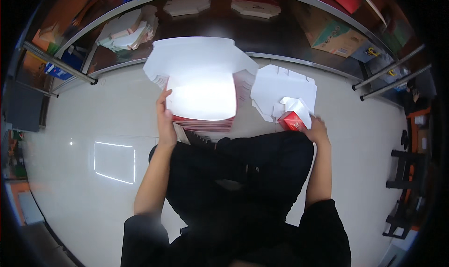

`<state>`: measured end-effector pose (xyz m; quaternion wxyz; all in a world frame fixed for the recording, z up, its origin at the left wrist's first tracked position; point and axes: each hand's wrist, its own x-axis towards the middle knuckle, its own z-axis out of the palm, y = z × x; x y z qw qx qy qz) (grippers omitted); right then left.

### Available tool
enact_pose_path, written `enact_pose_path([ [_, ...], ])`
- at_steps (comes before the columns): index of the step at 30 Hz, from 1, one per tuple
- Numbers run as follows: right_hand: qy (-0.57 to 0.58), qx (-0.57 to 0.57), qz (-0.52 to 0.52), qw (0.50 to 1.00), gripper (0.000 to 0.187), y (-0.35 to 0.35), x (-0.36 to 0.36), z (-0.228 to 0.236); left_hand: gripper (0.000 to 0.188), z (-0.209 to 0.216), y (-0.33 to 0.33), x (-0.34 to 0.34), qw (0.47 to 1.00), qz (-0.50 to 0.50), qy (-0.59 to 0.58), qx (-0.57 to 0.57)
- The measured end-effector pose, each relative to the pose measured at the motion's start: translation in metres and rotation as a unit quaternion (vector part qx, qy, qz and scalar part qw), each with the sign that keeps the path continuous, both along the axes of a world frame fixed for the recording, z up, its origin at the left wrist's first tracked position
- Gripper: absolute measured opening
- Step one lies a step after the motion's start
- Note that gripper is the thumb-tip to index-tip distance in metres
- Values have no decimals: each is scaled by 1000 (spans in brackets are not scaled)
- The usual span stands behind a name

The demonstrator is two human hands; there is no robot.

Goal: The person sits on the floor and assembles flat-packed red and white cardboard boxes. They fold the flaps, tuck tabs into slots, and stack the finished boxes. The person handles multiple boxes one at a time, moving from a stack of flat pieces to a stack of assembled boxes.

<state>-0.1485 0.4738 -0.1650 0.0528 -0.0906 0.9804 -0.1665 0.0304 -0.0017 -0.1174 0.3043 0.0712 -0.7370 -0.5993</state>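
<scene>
In front of my folded legs a tall stack of flat cardboard box blanks [202,96] rests on the floor, white faces up, with red edges showing at the near side. My left hand [166,122] lies against the stack's left edge, fingers stretched upward along it. To the right, a small red and white carton [293,121], partly folded with white flaps up, is over the near part of white flat blanks [276,89]. My right hand [319,129] closes on the carton's right side; some of its fingertips are hidden behind the white flap.
Beyond the stacks runs a low dark shelf with a metal edge [262,56]. On it are piled white cardboard pieces [128,31], flat blanks [256,8] and a brown carton [334,33]. Metal legs [386,78] stand at right, near dark stools [398,183].
</scene>
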Motion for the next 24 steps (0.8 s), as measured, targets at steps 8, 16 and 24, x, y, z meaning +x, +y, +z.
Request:
enact_pose_path([
  [8,-96,-258,-27,961,19,33,9,4,58,-3,25,2,989,-24,84,116],
  [16,321,-278,239,873,14,-83,89,196,75,-2,7,15,981,-84,149,86],
  [24,396,-77,478,780,26,-223,100,186,82,11,8,29,994,-74,75,-6],
])
